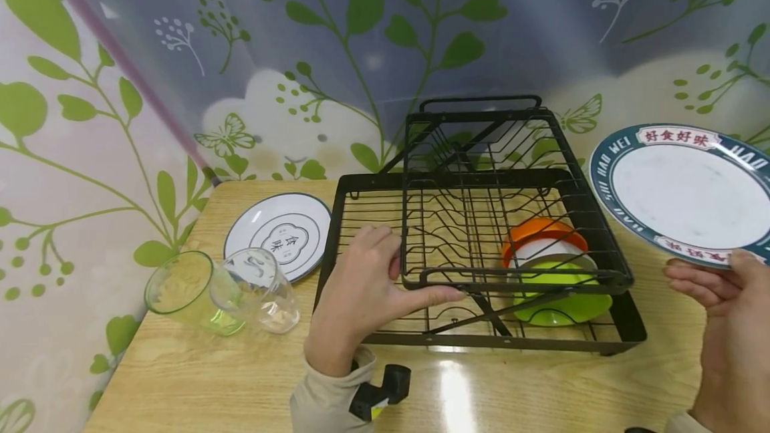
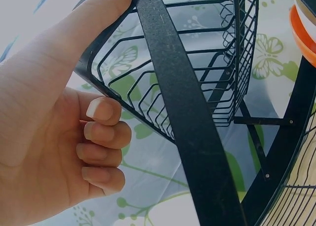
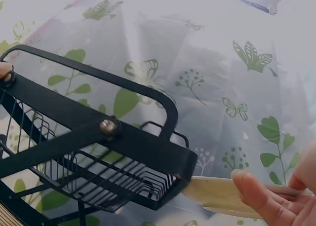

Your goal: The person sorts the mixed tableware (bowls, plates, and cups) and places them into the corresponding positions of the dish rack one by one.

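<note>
A black two-tier dish rack [image 1: 601,246] stands on the table, its upper tier raised on slanting struts. My left hand [image 1: 361,286] grips the upper tier's front left corner. In the left wrist view, that hand's thumb [image 2: 101,11] lies along the front and its fingers curl beside the wire edge. Out to the right, my right hand [image 1: 734,313] holds a white plate [image 1: 692,186] with a dark green lettered rim, pinching its near edge. The right wrist view shows the plate [image 3: 217,194] edge-on, beside the upper tier [image 3: 59,107].
Stacked orange [image 1: 529,227] and green [image 1: 550,316] bowls sit in the lower tier's right side, partly behind wires. Left of the rack lie a smaller white plate [image 1: 285,209] and two clear glasses [image 1: 180,286]. A leaf-patterned curtain [image 1: 373,52] hangs behind the table [image 1: 240,379].
</note>
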The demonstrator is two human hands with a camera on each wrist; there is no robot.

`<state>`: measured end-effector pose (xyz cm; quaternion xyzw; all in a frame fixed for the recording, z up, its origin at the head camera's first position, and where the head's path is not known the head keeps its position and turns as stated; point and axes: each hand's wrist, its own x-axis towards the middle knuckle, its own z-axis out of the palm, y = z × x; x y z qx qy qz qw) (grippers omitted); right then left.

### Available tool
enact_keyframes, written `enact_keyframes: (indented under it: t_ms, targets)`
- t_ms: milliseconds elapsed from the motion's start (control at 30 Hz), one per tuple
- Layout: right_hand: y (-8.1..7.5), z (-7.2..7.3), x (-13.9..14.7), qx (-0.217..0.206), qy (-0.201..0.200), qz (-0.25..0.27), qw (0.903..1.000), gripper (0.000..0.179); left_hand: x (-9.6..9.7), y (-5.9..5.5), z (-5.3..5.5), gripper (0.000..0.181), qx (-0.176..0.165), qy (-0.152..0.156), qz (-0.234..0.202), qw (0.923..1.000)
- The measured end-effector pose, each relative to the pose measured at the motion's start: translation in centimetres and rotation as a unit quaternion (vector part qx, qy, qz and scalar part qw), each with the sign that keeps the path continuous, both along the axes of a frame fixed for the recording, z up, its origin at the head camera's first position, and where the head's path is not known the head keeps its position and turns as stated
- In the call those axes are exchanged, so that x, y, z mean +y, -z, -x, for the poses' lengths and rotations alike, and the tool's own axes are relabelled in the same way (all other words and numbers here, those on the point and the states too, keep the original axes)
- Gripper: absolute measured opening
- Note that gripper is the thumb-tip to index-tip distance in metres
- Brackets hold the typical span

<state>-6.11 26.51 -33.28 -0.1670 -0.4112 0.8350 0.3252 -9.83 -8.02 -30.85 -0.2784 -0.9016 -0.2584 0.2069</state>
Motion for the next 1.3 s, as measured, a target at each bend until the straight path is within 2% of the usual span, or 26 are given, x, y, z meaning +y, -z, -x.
enact_keyframes:
  t_ms: [167,267,400,667,933,1300]
  targets:
    - [-0.8,-0.1,-1.2,-0.015,0.003,-0.043,0.999,0.019,0.1,0.0,-0.1,0.065,-0.005,-0.002,0.002,1.0]
    - [-1.4,-0.4,-2.4,0.011,0.013,-0.092,0.9957,0.016,0.0,-0.1,-0.1,0.065,-0.005,-0.002,0.003,1.0]
    - [-2.1,-0.7,-3.8,0.049,0.032,-0.14,0.9884,0.031,0.1,-0.3,-0.1,0.065,-0.012,-0.006,0.01,0.9999]
    - [-2.7,-0.7,-5.0,0.056,0.012,-0.132,0.9896,0.037,0.1,-0.2,0.0,0.066,-0.007,-0.005,0.012,0.9999]
    - [-3.1,-0.9,-5.5,0.053,0.018,-0.165,0.9847,0.036,0.1,-0.1,0.0,0.066,0.001,-0.002,0.012,0.9999]
    - [-3.8,-1.1,-6.7,0.054,0.027,-0.18,0.9818,0.036,0.1,-0.1,0.0,0.066,-0.001,-0.003,0.007,1.0]
